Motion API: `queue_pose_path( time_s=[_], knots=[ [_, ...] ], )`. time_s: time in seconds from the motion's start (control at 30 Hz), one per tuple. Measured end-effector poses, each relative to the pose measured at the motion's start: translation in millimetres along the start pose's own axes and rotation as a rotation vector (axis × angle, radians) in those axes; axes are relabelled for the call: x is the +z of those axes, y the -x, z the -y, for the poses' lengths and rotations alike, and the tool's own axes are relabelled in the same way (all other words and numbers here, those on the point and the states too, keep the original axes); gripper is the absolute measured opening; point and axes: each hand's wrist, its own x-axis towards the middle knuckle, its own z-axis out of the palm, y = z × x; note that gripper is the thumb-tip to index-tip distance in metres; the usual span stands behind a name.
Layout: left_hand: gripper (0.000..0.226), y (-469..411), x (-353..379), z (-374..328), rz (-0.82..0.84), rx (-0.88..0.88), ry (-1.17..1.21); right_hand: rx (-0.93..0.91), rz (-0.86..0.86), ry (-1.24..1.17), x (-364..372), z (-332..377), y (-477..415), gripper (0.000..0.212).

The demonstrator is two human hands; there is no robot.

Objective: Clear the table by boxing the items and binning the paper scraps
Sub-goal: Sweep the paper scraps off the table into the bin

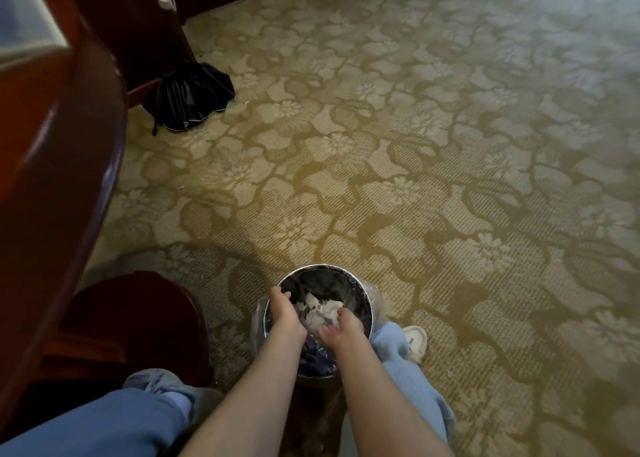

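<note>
Lower centre of frame: bin (360, 295) on carpet (415, 179); paper scraps (323, 309) lay inside, pale, crumpled; judged feather-light, soft, apt to flutter, best gathered in cupped palms; left hand (284, 312) over left rim, fingers bent down, grip not determinable; right hand (343, 328) alongside, fingers loose, apart, nothing held.

We see our round metal bin (360, 293) standing upright, clear-lined; white crumpled paper scraps (322, 309) lie heaped inside it.
</note>
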Motion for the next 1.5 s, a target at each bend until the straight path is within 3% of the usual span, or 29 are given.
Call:
queue_pose_path(
  time_s=[0.37, 0.53, 0.77, 0.87, 1.03, 1.27, 1.5],
  knots=[
    [0.049, 68.8, -10.3, -38.2, 0.164, 0.159, -0.150, -0.255, 0.094, 0.136, -18.7, 13.4, 85.2, 0.041],
    [0.019, 115.3, -5.9, -65.4, 0.362, 0.204, -0.340, -0.378, 0.151, 0.160, -3.1, 23.3, 142.7, 0.035],
    [0.019, 208.4, 1.9, -126.5, 0.527, 0.572, -0.476, -0.559, 0.295, 0.185, 43.2, 50.6, 232.8, 0.023],
    [0.019, 241.5, -4.9, -149.3, 0.615, 0.650, -0.485, -0.644, 0.358, 0.195, 62.9, 57.6, 274.4, 0.016],
    [0.022, 279.1, -27.5, -179.0, 0.682, 0.738, -0.350, -0.729, 0.410, 0.195, 92.4, 47.2, 331.1, 0.022],
    [0.025, 293.8, -93.0, -231.6, 0.511, 0.890, -0.203, -0.723, 0.586, 0.285, 142.2, -9.8, 381.0, 0.020],
    [0.020, 284.7, -177.1, -283.6, 0.238, 0.953, -0.090, -0.845, 0.610, 0.564, 185.4, -70.8, 406.2, 0.020]
  ],
)
